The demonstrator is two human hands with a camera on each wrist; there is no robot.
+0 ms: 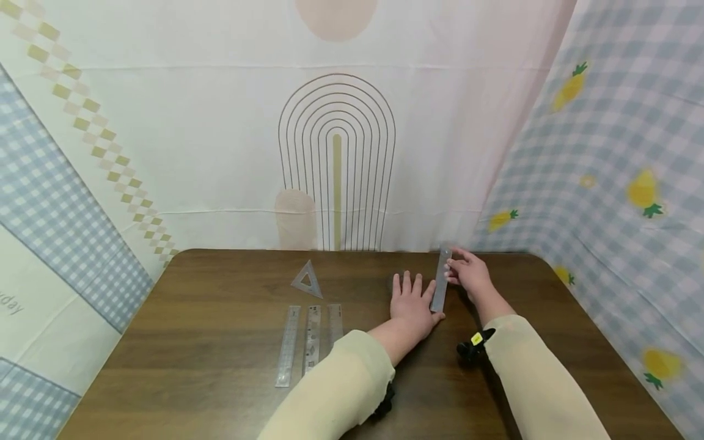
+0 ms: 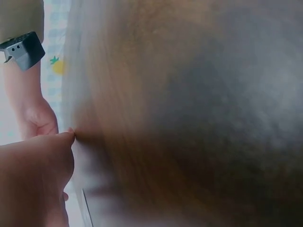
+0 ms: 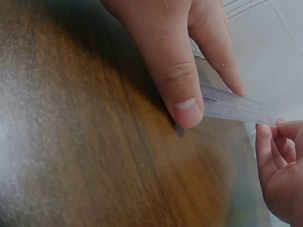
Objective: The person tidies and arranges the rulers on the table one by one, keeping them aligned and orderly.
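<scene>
In the head view a clear ruler (image 1: 441,280) stands lengthwise at the right half of the table, its far end overlapping the back edge. My right hand (image 1: 471,275) pinches its far part between thumb and fingers. Beside its near end lies my left hand (image 1: 412,308), fingers straight and spread over the table. In the right wrist view the near end of the ruler (image 3: 234,105) lies between the thumb and index finger of my left hand (image 3: 165,56); fingertips of my right hand (image 3: 286,175) hold the other end. The left wrist view cuts off most of my left hand (image 2: 38,179).
Left of my arms, a clear triangular set square (image 1: 313,287) lies towards the back of the brown wooden table (image 1: 181,342). Below it are three more clear rulers, a left one (image 1: 288,346), a middle one (image 1: 311,336) and one (image 1: 335,321) partly behind my left sleeve. Patterned cloth (image 1: 231,153) hangs behind.
</scene>
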